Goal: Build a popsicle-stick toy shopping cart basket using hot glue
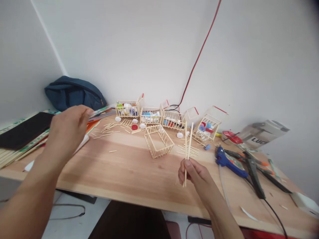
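Observation:
Two thin wooden sticks (188, 142) stand nearly upright in my right hand (195, 172), spread apart at the top and pinched together lower down. My left hand (71, 126) is raised over the left of the table, fingers curled together. Its fingertips are beside a clear plastic packet (99, 114); whether they hold anything is hidden. Between the hands, an open basket frame of sticks (159, 142) sits tilted on the wooden table (119, 172). Behind it stand several small stick-built carts (128, 109) filled with coloured bottle caps, some with white cap wheels.
Loose cut sticks (107, 130) lie around the carts. At right are a blue glue gun (230, 163), pliers (254, 171) and a grey bag (264, 132). A dark blue pouch (74, 93) and a black flat board (26, 129) are at left. A red cable (199, 54) hangs along the wall.

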{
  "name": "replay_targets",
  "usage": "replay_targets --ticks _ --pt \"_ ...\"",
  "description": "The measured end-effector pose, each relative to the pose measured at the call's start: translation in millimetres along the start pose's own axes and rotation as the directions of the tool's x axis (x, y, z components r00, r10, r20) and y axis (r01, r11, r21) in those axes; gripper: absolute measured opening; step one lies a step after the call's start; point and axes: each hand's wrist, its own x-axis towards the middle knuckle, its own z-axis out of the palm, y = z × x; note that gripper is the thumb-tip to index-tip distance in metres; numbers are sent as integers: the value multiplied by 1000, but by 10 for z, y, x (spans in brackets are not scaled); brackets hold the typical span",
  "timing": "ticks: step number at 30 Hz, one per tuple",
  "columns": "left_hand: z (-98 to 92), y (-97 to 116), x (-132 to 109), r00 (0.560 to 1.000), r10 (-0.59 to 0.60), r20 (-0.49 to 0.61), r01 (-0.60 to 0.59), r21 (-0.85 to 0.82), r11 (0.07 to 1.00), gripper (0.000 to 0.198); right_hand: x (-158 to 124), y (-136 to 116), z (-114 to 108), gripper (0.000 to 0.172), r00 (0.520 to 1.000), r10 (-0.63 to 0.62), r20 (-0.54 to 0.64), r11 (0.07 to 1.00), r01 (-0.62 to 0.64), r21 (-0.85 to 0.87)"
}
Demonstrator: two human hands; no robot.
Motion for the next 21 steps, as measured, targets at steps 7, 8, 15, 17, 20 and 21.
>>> replay_targets --ticks 7,8,15,17,20,21 --pt "246 27 124 999 22 -43 -35 -309 950 23 54 164 -273 44 969 22 -244 1000 -23 -1" --pt "284 150 62 1000 11 -4 -11 -354 935 22 44 143 -313 43 960 3 -281 1000 -12 -29" --pt "556 1176 -694 731 151 666 446 -633 632 39 -102 -260 -16 35 978 -193 -77 833 122 -540" --pt "651 1333 -847 674 216 707 574 -684 450 35 -127 -369 144 31 970 -233 74 788 233 -570" --pt "750 1379 -914 687 247 683 634 -730 257 28 -72 -443 135 26 942 -246 229 773 333 -539" --pt "762 1355 -901 699 230 677 637 -736 231 29 -15 -433 36 24 940 -260 221 764 340 -549"
